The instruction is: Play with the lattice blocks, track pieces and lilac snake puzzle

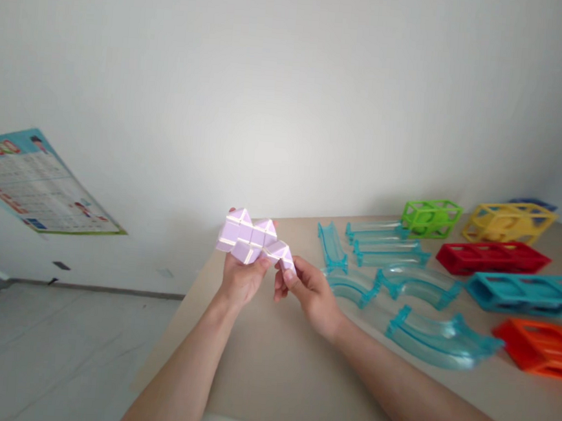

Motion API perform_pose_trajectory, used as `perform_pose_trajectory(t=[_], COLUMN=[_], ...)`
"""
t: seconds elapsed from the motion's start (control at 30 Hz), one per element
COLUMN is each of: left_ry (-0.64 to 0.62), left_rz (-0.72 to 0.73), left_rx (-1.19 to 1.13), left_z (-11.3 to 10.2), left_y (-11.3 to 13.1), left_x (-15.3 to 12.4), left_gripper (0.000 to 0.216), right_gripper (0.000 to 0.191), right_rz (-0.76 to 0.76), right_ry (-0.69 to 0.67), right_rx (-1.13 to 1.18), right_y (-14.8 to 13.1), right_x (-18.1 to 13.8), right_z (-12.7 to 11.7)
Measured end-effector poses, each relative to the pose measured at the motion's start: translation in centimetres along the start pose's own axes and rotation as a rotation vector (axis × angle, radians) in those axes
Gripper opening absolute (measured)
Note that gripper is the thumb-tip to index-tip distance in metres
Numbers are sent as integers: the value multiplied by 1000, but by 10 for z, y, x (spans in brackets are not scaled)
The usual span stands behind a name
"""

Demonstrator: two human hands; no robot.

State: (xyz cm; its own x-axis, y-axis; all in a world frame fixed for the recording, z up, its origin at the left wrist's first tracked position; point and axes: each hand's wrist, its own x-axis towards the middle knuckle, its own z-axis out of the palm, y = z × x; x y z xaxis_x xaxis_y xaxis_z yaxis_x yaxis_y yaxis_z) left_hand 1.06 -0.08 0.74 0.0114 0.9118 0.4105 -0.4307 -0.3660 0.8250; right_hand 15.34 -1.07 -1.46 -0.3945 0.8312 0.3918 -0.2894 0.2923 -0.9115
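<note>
A lilac and white snake puzzle (250, 235), partly folded into a block of wedges, is held up above the table. My left hand (243, 277) is closed around the folded block from below, its thumb near the block's lower right and fingertips showing behind the upper left. With thumb and fingers, my right hand (308, 286) pinches the thin tail of wedges that sticks out to the right. The far side of the puzzle is hidden.
Clear blue track pieces (446, 337), straight and curved, lie to the right on the beige table (258, 377). Beyond them stand green (431, 218), yellow (510, 222), red (494, 257), teal (530, 294) and orange (542, 348) frame blocks. A poster (44, 185) hangs on the wall at left.
</note>
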Motion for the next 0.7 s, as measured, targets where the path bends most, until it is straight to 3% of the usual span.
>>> perform_pose_trajectory(t=[0.2,0.33,0.53,0.7], left_ry=[3,16,77,42], left_rz=[34,-1,-103,-204], left_rx=[19,-23,-103,-167], left_z=[-5,-2,2,2], left_y=[-3,-6,-14,-14], left_x=[1,4,7,5], left_gripper=[53,42,46,46], right_gripper=[35,32,28,31], right_rz=[-65,-112,-184,-290], right_ry=[47,177,372,361], right_rx=[-97,-287,-599,-855], right_y=[4,7,7,3], right_x=[-3,-5,-6,-7], right_z=[0,-1,-3,-2])
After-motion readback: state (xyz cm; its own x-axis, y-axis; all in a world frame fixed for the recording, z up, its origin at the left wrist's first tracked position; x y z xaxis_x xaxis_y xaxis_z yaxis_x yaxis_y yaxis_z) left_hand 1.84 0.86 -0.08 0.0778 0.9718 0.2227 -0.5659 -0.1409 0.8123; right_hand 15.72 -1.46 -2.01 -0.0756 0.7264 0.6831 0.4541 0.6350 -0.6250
